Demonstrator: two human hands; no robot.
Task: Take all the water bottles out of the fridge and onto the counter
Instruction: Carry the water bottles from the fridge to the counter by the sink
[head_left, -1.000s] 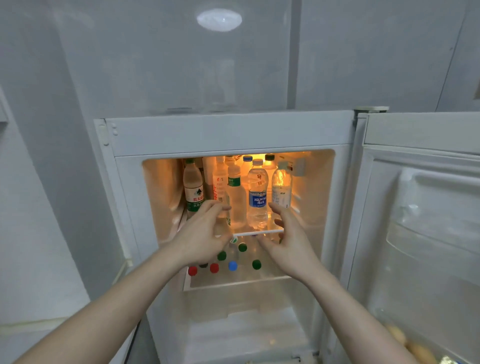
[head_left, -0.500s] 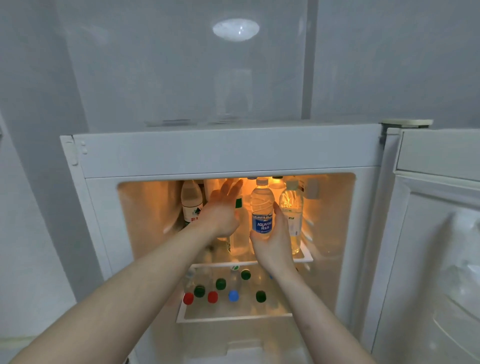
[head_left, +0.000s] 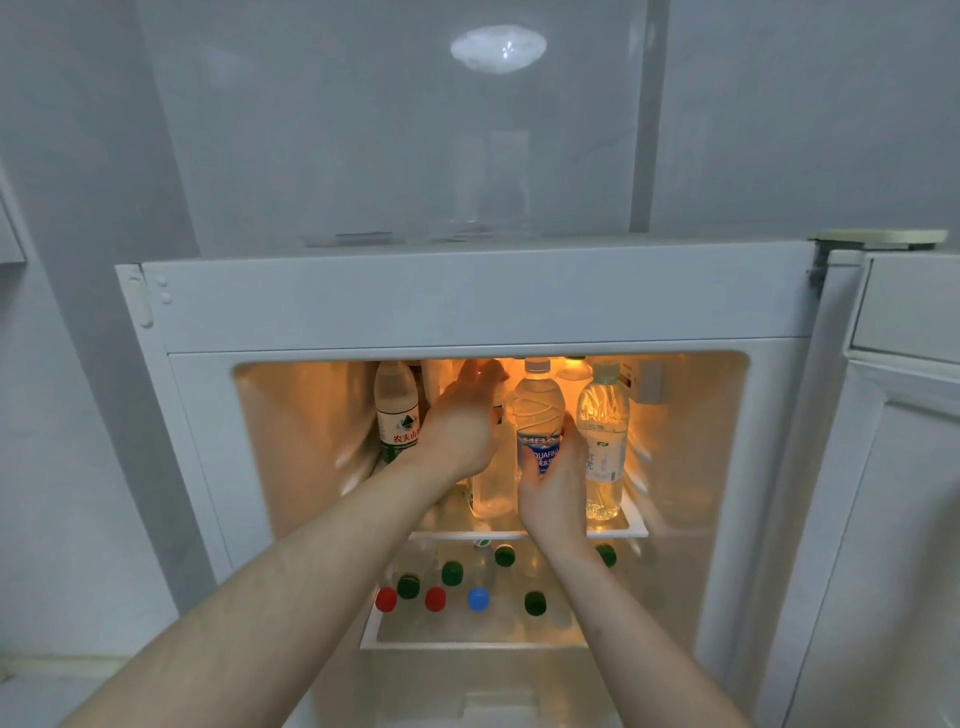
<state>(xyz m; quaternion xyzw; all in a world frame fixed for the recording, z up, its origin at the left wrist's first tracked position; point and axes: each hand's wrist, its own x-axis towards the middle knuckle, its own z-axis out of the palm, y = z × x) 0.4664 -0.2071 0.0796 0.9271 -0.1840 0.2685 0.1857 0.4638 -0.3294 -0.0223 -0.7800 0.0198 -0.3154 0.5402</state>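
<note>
The fridge (head_left: 467, 301) stands open and lit inside. On its upper shelf (head_left: 638, 531) stand several water bottles. My right hand (head_left: 556, 493) grips the lower part of the blue-labelled Aquafina bottle (head_left: 537, 400), thumb on its left and fingers on its right. My left hand (head_left: 460, 426) lies over the upper part of a clear bottle (head_left: 491, 488) beside it, fingertips up near the bottle tops; its grip is hidden. A green-labelled bottle (head_left: 397, 415) stands at the left and a clear bottle (head_left: 602, 441) at the right. Several more bottles stand on the lower shelf (head_left: 467, 645), showing red (head_left: 386, 599), green and blue (head_left: 478, 598) caps.
The fridge door (head_left: 904, 467) hangs open at the right. A grey wall rises behind and to the left of the fridge. The fridge's top frame sits low over the bottle caps on the upper shelf.
Both hands went from the shelf edge up to the bottles. My right hand took hold of the Aquafina bottle, and my left hand's fingers reached further in over the clear bottle.
</note>
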